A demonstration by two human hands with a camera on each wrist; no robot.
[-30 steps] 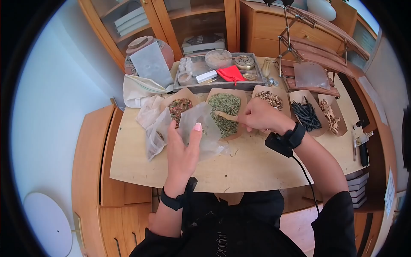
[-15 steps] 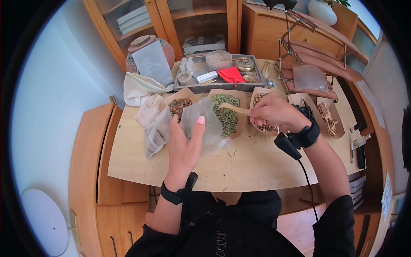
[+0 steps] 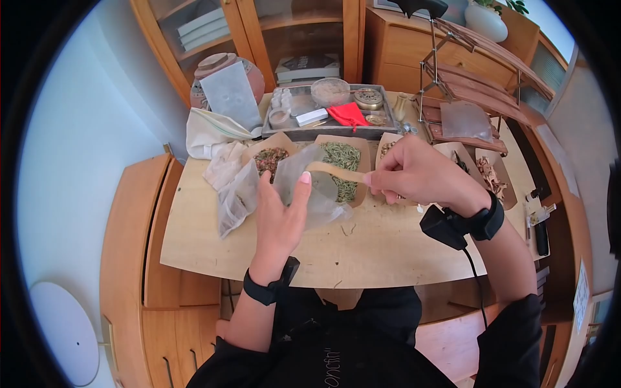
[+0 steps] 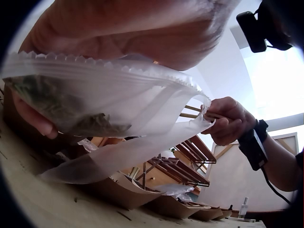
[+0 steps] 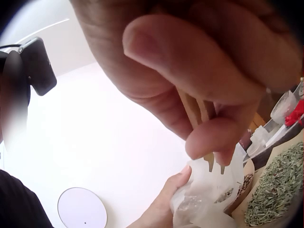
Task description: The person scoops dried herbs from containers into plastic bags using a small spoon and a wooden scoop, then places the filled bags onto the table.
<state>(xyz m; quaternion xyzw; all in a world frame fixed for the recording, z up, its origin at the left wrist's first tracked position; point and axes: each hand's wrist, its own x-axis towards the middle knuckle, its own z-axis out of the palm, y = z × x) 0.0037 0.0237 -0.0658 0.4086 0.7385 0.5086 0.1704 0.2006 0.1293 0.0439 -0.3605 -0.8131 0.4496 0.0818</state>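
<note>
My left hand (image 3: 281, 216) grips a translucent bag (image 3: 314, 204) between thumb and fingers. Dried green herbs (image 4: 61, 102) show through its film in the left wrist view, below a zigzag-cut edge. My right hand (image 3: 427, 171) pinches light bamboo tongs (image 3: 339, 172), whose curved end overlaps the bag near my left thumb. Two separate prongs stick out past the fingers in the right wrist view. Behind the bag, more green herbs (image 3: 343, 155) fill a paper tray. Reddish dried flowers (image 3: 272, 156) lie in the tray to its left.
A second pale bag (image 3: 236, 207) lies left of my left hand. Further paper trays hold dark strips (image 3: 460, 161) and pale slices (image 3: 490, 174) on the right. Behind stands a grey tray (image 3: 291, 134) with a red pouch (image 3: 349, 115); a folding wooden rack (image 3: 466, 84) is at back right.
My right hand has drawn the tongs up from the green herbs, shifted right, and brought their end over the bag. The left hand still holds the bag in nearly the same place.
</note>
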